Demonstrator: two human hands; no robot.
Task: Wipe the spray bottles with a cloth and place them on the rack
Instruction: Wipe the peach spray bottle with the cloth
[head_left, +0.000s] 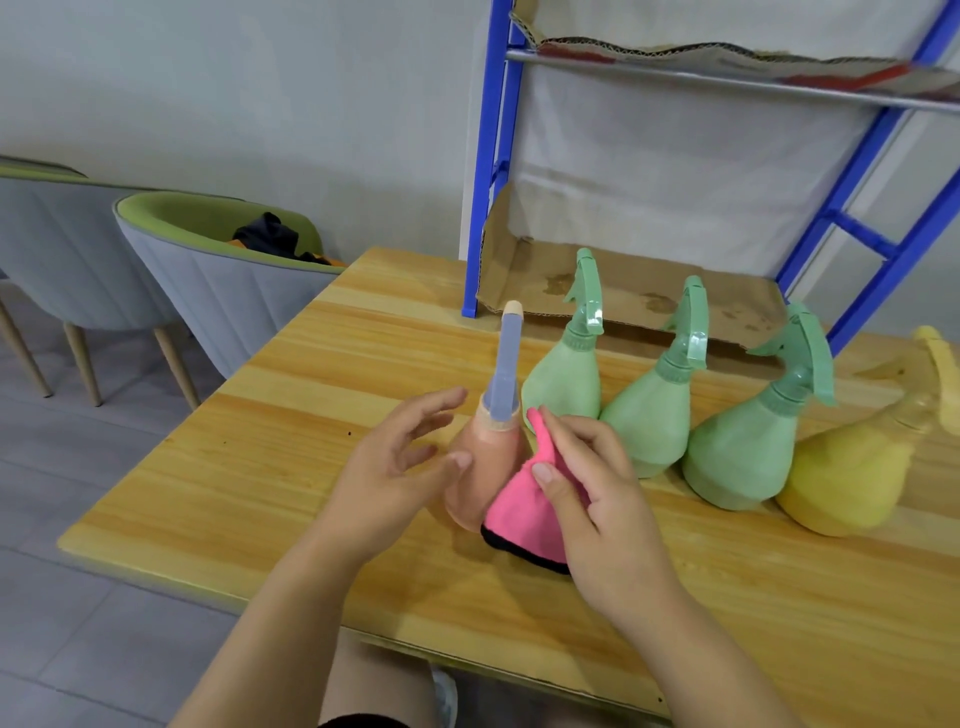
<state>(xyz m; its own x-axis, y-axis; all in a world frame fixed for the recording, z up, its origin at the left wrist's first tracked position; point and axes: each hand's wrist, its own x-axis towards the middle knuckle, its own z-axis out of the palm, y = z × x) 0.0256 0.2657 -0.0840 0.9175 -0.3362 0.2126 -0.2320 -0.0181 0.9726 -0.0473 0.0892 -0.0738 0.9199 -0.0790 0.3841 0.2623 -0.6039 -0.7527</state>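
The right hand (587, 483) pinches a pink, black-edged cloth (522, 514) against the peach plastic spray bottle (483, 467) on the wooden table (291, 426) (wiping, I judge), so the spread-fingered left hand (392, 467) should next steady it.

The pale wooden bench (291, 467) carries a row of spray bottles running from its middle toward the right edge. The row starts with a peach bottle (480, 467), then the first green bottle (563, 382), the second green bottle (649, 415) and the third green bottle (743, 452). A yellow bottle (847, 467) stands last. A pink cloth (519, 514) leans on the peach bottle, its black hem at the bench top. At the far edge stands a blue rack (480, 208), with a cardboard sheet (649, 291) across its base.
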